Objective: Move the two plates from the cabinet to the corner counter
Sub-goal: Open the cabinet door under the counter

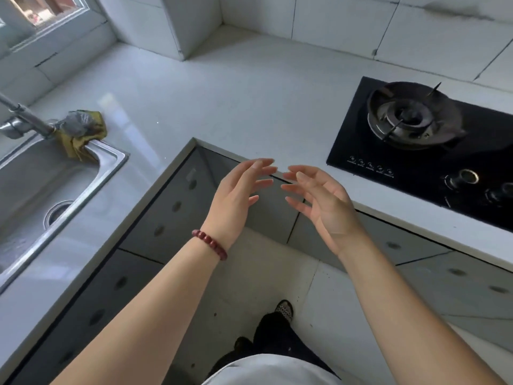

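While both held above cabinet fronts [177, 218] at corner counter [222, 101], left hand [236, 195] and right hand [322, 198] empty, fingers loosely spread.

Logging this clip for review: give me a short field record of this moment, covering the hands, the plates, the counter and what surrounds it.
left hand: open, fingers spread, holds nothing, bead bracelet on the wrist
right hand: open, fingers spread, holds nothing
hand position: both raised before the counter's inner corner, palms facing each other, apart
plates: none in view
corner counter: pale, bare where it shows
cabinet doors: grey, below the counter, shut
left side: steel sink, faucet, crumpled cloth on the sink rim
right side: black gas hob
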Demonstrator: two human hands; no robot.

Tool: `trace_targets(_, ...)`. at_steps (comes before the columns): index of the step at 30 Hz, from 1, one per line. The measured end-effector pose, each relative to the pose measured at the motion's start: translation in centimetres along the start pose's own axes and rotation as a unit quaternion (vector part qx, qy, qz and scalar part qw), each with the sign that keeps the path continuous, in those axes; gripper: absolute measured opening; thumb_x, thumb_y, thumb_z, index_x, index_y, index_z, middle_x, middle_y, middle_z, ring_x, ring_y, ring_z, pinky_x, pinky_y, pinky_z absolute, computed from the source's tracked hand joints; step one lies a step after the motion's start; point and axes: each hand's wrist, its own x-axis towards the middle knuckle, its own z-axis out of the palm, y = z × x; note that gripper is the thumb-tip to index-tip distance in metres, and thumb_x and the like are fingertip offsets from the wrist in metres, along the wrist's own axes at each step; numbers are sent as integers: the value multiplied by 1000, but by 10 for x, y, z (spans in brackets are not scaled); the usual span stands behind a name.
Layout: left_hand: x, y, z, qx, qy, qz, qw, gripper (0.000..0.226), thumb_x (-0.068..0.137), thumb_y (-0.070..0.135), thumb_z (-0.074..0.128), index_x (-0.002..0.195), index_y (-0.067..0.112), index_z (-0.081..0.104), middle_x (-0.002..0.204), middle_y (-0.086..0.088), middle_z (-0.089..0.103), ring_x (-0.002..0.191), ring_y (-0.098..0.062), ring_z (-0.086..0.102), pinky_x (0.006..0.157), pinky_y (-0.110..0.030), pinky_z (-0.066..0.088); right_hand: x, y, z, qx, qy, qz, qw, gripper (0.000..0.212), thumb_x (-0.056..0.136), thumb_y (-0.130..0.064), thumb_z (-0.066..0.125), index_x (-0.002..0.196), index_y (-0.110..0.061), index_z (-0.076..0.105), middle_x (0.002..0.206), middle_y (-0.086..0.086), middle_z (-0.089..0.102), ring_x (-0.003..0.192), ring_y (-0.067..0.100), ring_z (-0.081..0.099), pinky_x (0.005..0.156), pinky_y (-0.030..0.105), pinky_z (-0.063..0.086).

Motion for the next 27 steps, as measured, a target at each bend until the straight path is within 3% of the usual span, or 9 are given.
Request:
trace_targets(3, 18, -2, 4, 3, -30, -1, 1000, 31, 88, 47, 40, 103, 37, 66, 109, 14, 70, 103, -5, 63, 98, -46, 43, 10, -1, -4, 1, 24, -4, 1000, 30, 73, -34, 67, 100, -19, 67, 111, 3, 67, 95, 13, 65, 87, 31, 51)
trace_targets(7, 36, -7, 2, 6, -67, 2, 998, 32, 89, 46, 40, 104, 35, 66, 109, 13, 70, 103, -5, 64, 98, -45, 44, 16, 5, -4, -19, 70, -6, 997, 22, 86, -24, 61, 106, -14, 65, 116, 8, 65, 97, 14, 64, 91, 33, 52)
trace_targets(17, 51, -19, -19, 35, -195, 5, 980, 36, 87, 48, 38, 109, 36, 64, 110, 17, 69, 107, -1, 60, 100, -42, 42, -5, 37, 12, -46, 214, -51, 974, 16, 92, -23, 55, 100, -18, 68, 112, 2, 69, 109, 20, 61, 95, 35, 49)
trace_targets(22, 49, -27, -23, 42, -215, 17, 975, 38, 87, 50, 36, 111, 38, 62, 112, 16, 68, 107, -1, 60, 100, -41, 42, -12, 56, 18, -39, 256, -65, 964, 16, 91, -21, 54, 90, -26, 70, 113, 3, 69, 111, 22, 61, 99, 39, 47)
trace_targets(27, 59, -63, -13, 47, -215, 28, 975, 42, 87, 51, 33, 118, 37, 59, 116, 16, 66, 109, 0, 59, 100, -39, 43, 1, 84, 0, -35, 277, -69, 958, 17, 92, -20, 53, 93, -25, 69, 116, 3, 68, 110, 18, 62, 100, 40, 47)
